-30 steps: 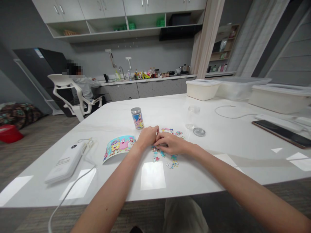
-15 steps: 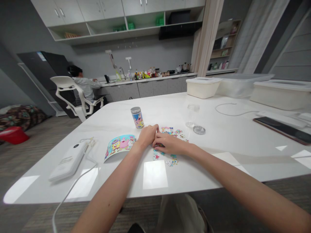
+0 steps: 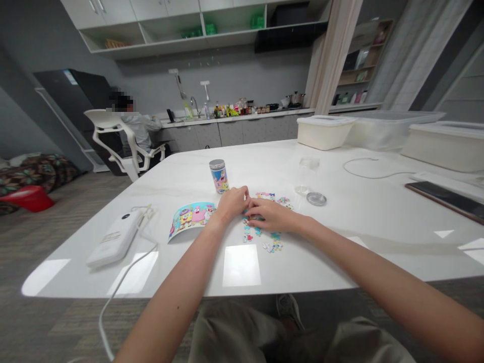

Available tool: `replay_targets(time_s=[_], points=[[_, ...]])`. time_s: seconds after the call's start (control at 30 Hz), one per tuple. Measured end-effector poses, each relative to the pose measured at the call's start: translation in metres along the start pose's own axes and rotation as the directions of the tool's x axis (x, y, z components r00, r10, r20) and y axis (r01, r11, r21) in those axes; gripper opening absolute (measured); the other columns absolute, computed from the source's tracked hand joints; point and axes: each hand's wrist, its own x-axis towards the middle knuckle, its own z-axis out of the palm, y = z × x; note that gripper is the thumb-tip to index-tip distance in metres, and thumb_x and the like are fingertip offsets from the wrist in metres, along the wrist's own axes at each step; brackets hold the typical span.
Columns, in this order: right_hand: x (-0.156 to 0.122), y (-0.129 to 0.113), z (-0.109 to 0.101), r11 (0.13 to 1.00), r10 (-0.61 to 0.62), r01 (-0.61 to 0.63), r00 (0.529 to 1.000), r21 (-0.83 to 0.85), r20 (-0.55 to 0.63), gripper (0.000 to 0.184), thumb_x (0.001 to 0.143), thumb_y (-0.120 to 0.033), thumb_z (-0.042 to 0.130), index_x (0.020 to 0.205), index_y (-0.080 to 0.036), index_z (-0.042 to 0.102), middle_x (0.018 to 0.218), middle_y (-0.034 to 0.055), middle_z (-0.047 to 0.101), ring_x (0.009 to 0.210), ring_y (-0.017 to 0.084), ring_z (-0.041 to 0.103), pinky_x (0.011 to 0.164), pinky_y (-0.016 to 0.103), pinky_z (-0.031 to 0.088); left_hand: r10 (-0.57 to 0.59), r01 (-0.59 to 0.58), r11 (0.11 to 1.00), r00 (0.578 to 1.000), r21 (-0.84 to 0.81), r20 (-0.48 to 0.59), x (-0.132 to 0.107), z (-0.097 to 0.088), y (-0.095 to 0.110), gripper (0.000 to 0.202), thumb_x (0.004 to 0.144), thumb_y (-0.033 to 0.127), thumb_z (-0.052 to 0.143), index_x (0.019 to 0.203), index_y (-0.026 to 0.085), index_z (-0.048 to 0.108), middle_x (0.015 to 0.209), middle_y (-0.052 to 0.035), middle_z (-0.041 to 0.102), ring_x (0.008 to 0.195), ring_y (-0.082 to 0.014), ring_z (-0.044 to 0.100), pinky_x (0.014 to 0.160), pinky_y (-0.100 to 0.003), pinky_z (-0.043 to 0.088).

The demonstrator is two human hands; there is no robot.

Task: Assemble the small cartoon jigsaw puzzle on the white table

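My left hand [image 3: 233, 202] and my right hand [image 3: 269, 215] meet over small colourful jigsaw pieces [image 3: 274, 246] on the white table. Bent and drawn together, the left fingers hide whatever lies between their tips. The right fingers curl down onto pieces close to the left hand, covering part of them. More joined or loose pieces show beyond the right hand and in front of it. Left of my hands lies a curved cartoon picture sheet [image 3: 192, 218], partly behind the left forearm. A cartoon-printed canister [image 3: 220, 177] with a silver lid stands upright behind the left hand.
A clear jar [image 3: 308, 176] and a round silver lid [image 3: 316, 198] are at the right. A white power bank [image 3: 115, 239] with a cable lies left. A phone [image 3: 446, 200] and lidded bins [image 3: 325, 133] occupy the right side. A seated person [image 3: 139, 130] is far left.
The camera view has shifted slightly, so the table scene sits a little higher and further right. Both hands stay together over the pieces, with the finger positions slightly changed.
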Motion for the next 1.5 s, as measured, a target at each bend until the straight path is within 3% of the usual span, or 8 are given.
replay_targets(time_s=[0.2, 0.4, 0.6, 0.77, 0.9, 1.1, 1.3, 1.5], points=[[0.003, 0.0, 0.002, 0.995, 0.062, -0.063, 0.998, 0.081, 0.019, 0.007, 0.087, -0.019, 0.061, 0.092, -0.018, 0.065, 0.104, 0.0078, 0.061, 0.091, 0.017, 0.057, 0.081, 0.031, 0.047, -0.001, 0.001, 1.0, 1.0, -0.008, -0.005, 0.001, 0.004, -0.006, 0.024, 0.091, 0.029, 0.047, 0.103, 0.019, 0.064, 0.092, -0.0095, 0.071, 0.087, -0.0228, 0.067, 0.072, -0.03, 0.047], [0.004, -0.005, 0.001, 0.998, 0.014, -0.014, 1.0, 0.06, 0.002, 0.005, 0.087, -0.015, 0.055, 0.083, -0.019, 0.057, 0.094, 0.0059, 0.06, 0.081, 0.015, 0.054, 0.074, 0.03, 0.045, 0.038, -0.038, 0.999, 0.999, 0.001, 0.0, 0.0, 0.003, -0.009, 0.024, 0.092, 0.03, 0.045, 0.104, 0.019, 0.063, 0.092, -0.0091, 0.071, 0.086, -0.0221, 0.067, 0.071, -0.029, 0.046], [-0.003, 0.013, -0.022, 0.994, 0.076, -0.083, 0.991, -0.069, -0.11, 0.008, 0.078, -0.011, 0.054, 0.081, -0.019, 0.054, 0.085, 0.0043, 0.058, 0.075, 0.015, 0.052, 0.071, 0.028, 0.042, 0.049, -0.049, 0.999, 0.998, 0.014, -0.037, 0.0, 0.005, -0.003, 0.028, 0.094, 0.03, 0.044, 0.118, 0.019, 0.054, 0.091, -0.0091, 0.07, 0.089, -0.0233, 0.067, 0.075, -0.031, 0.046], [-0.016, 0.039, -0.049, 0.956, 0.269, -0.28, 0.956, -0.09, -0.119, 0.009, 0.073, -0.011, 0.057, 0.078, -0.017, 0.057, 0.073, 0.0007, 0.061, 0.066, 0.013, 0.053, 0.065, 0.024, 0.04, 0.072, -0.071, 0.997, 0.997, 0.034, -0.03, -0.001, 0.006, 0.002, 0.026, 0.093, 0.031, 0.045, 0.115, 0.021, 0.055, 0.085, -0.0063, 0.07, 0.086, -0.0227, 0.067, 0.072, -0.029, 0.045], [-0.024, 0.053, -0.055, 0.922, 0.373, -0.377, 0.926, -0.089, -0.065, 0.016, 0.074, -0.011, 0.056, 0.086, -0.015, 0.066, 0.073, 0.0027, 0.066, 0.064, 0.013, 0.056, 0.063, 0.024, 0.042, 0.113, -0.112, 0.993, 0.994, 0.042, -0.012, -0.007, 0.004, 0.005, 0.026, 0.094, 0.031, 0.044, 0.115, 0.021, 0.054, 0.084, -0.0064, 0.07, 0.085, -0.0227, 0.067, 0.072, -0.029, 0.045], [-0.028, 0.068, -0.051, 0.913, 0.403, -0.406, 0.912, -0.043, -0.071, 0.025, 0.077, -0.012, 0.055, 0.094, -0.016, 0.074, 0.084, 0.0043, 0.073, 0.074, 0.015, 0.063, 0.071, 0.024, 0.046, 0.096, -0.096, 0.995, 0.995, 0.034, 0.023, -0.007, 0.005, 0.007, 0.027, 0.094, 0.031, 0.044, 0.115, 0.021, 0.057, 0.084, -0.0074, 0.07, 0.088, -0.0233, 0.067, 0.073, -0.029, 0.046], [-0.032, 0.073, -0.054, 0.876, 0.464, -0.479, 0.867, -0.046, -0.181, 0.021, 0.082, -0.014, 0.056, 0.097, -0.014, 0.071, 0.08, 0.0041, 0.071, 0.072, 0.013, 0.061, 0.071, 0.022, 0.044, 0.102, -0.103, 0.994, 0.993, 0.025, 0.054, -0.003, 0.004, 0.011, 0.034, 0.096, 0.036, 0.042, 0.121, 0.024, 0.062, 0.087, -0.0079, 0.072, 0.088, -0.0232, 0.068, 0.073, -0.029, 0.047], [-0.034, 0.075, -0.056, 0.818, 0.539, -0.569, 0.808, -0.078, -0.238, 0.019, 0.082, -0.01, 0.056, 0.096, -0.013, 0.068, 0.084, 0.005, 0.071, 0.07, 0.012, 0.06, 0.067, 0.021, 0.043, 0.247, -0.241, 0.967, 0.966, -0.077, 0.075, 0.0, 0.006, 0.011, 0.034, 0.097, 0.036, 0.042, 0.121, 0.033, 0.066, 0.092, -0.0037, 0.075, 0.088, -0.019, 0.069, 0.078, -0.027, 0.047]])
